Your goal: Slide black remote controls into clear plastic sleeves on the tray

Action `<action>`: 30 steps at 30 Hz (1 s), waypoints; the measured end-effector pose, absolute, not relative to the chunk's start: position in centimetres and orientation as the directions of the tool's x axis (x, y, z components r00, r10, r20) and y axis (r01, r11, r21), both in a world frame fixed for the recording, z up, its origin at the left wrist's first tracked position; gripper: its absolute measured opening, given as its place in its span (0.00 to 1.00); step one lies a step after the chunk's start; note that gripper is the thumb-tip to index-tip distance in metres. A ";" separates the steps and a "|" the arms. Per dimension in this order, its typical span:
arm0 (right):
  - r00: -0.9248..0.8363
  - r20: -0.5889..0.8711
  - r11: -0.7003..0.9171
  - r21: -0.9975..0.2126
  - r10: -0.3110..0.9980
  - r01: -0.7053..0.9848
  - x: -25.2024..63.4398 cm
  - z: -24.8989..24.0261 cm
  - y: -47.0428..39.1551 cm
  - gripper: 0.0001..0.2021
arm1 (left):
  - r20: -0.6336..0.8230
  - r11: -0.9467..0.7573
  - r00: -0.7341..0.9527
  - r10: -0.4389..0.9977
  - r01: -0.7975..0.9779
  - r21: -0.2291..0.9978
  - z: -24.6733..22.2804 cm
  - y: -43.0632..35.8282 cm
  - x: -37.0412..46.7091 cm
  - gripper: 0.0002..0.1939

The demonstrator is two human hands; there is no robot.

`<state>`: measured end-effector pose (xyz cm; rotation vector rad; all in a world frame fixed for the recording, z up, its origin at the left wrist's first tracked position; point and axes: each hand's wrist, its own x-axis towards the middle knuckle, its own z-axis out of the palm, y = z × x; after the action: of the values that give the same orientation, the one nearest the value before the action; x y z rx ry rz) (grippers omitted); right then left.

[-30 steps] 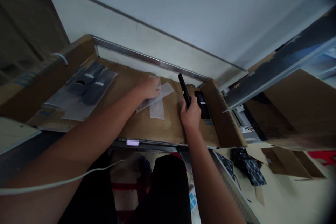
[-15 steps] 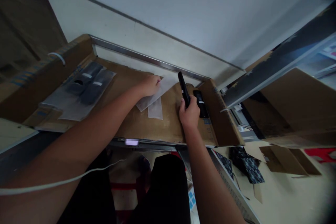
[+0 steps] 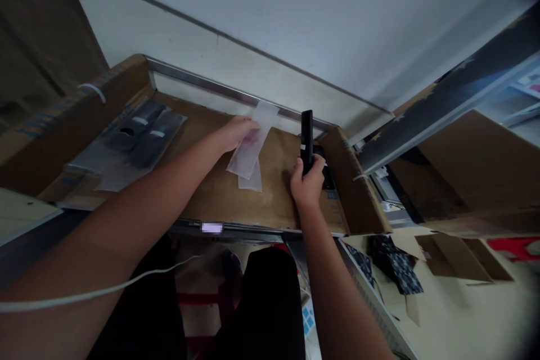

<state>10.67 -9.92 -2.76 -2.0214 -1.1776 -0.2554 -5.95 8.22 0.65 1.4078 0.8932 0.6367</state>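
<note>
While the right hand [image 3: 309, 181] is closed around the lower end of a black device [image 3: 307, 132], far end tipped up, the left hand [image 3: 241, 132], partly closed, has hold of a clear sleeve [image 3: 252, 149]. Left fingers show through plastic; inside or behind, can't tell. Second sleeve [image 3: 255, 181] lies under its near end on the cardboard tray [image 3: 206, 197]. Another black device [image 3: 328, 179], partly hidden, right of right hand. Bagged dark items [image 3: 145, 146] at tray's left.

Dim, bluish light leaves the trousers [image 3: 270, 304] nearly featureless, and the right-hand corners blur darkly.
</note>
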 end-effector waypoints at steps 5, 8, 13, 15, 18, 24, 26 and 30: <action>0.428 0.554 -0.073 -0.549 0.714 0.833 11.9 -3.4 -9.4 0.20 | -0.177 0.325 0.710 0.682 -0.076 0.943 -0.3 8.3 -6.1 0.04; 0.440 0.459 -0.064 -0.633 0.772 0.772 12.9 -3.6 -9.0 0.15 | -0.188 0.374 0.658 0.729 -0.152 0.915 -0.6 8.3 -5.5 0.04; 0.614 0.205 -0.112 -0.892 0.763 0.437 13.4 -3.2 -8.8 0.19 | -0.191 0.472 0.589 0.785 -0.368 0.802 -0.7 8.5 -4.3 0.04; 0.628 0.131 -0.117 -0.934 0.767 0.338 12.9 -2.7 -9.1 0.21 | -0.168 0.492 0.596 0.785 -0.435 0.754 -0.7 8.4 -4.1 0.02; 0.579 0.067 -0.137 -0.943 0.812 0.302 11.7 -2.0 -9.8 0.22 | -0.137 0.505 0.591 0.795 -0.521 0.688 -0.5 7.9 -3.9 0.07; 0.568 -0.019 -0.210 -0.939 0.823 0.273 9.6 -2.1 -10.7 0.22 | -0.148 0.459 0.477 0.866 -0.644 0.611 -0.2 7.1 -3.3 0.15; 0.594 0.010 -0.183 -0.947 0.805 0.263 9.5 -2.4 -10.6 0.21 | -0.144 0.440 0.451 0.881 -0.668 0.600 -0.1 7.0 -3.2 0.16; 0.618 0.123 -0.068 -0.958 0.777 0.277 9.7 -2.9 -10.4 0.21 | -0.122 0.453 0.482 0.868 -0.666 0.592 0.2 6.4 -3.3 0.15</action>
<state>9.66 -10.37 -2.87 -1.6372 -0.8878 0.5166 -3.29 6.43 0.15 0.5115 0.4444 0.9859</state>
